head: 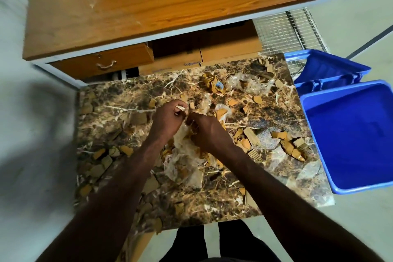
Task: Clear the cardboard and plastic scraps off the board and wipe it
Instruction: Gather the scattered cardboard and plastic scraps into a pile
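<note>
Both hands, left hand (168, 118) and right hand (207, 128), pinch crumpled clear plastic (182, 144) mid-board (127, 95), cardboard scraps (251, 136) everywhere, blue bin (350, 134) just beside.

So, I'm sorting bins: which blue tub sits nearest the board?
The larger blue tub on the right, against the marble board edge; the other blue tub sits behind it.

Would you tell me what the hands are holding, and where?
Both the left hand and right hand pinch the clear plastic scrap along its crumpled upper edge.
</note>
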{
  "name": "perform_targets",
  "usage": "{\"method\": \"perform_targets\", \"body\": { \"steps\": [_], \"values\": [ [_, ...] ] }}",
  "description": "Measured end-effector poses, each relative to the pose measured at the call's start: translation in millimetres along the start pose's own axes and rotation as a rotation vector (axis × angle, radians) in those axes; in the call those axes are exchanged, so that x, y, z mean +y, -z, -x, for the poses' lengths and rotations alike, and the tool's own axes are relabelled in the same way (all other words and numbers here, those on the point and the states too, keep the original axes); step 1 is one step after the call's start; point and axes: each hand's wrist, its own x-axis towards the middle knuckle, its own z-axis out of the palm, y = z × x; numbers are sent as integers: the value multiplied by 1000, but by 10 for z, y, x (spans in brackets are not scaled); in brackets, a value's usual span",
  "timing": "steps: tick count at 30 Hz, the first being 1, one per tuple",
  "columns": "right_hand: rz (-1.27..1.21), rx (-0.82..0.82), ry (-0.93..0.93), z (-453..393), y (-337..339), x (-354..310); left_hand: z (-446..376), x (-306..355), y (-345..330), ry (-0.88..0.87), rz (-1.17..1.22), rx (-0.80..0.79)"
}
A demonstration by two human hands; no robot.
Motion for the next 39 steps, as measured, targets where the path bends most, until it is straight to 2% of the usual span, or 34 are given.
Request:
{"method": "perform_targets", "body": {
  "steps": [6, 10, 15, 23, 26, 30, 34, 36, 39],
  "values": [
    [-29, 119, -42, -35, 143, 68, -30, -28, -92, -25, -10, -29],
    [-76, 247, -86, -62, 399, 228, -128, 181, -166, -43, -2, -29],
    [-126, 345, -189, -88, 748, 687, -337, 657, -440, -154, 43, -68],
    [-133, 439, -374, -173, 1228, 1489, -820, 1245, -1062, -168, 30, -120],
    [-174, 460, -420, -251, 1304, 1711, -1000, 1351, -1239, -158, -38, -139],
    [-201, 432, -472, -379, 1355, 1898, -1233, 1484, -1435, -121, -206, -298],
    [-138, 374, -419, -584, 1199, 2097, -1417, 1463, -1633, -87, -260, -371],
    [-79, 358, -449, -647, 1133, 2146, -1456, 1417, -1730, -61, -271, -381],
    [-36, 324, -464, -678, 1119, 2164, -1441, 1409, -1801, -81, -355, -301]
  ]
}}
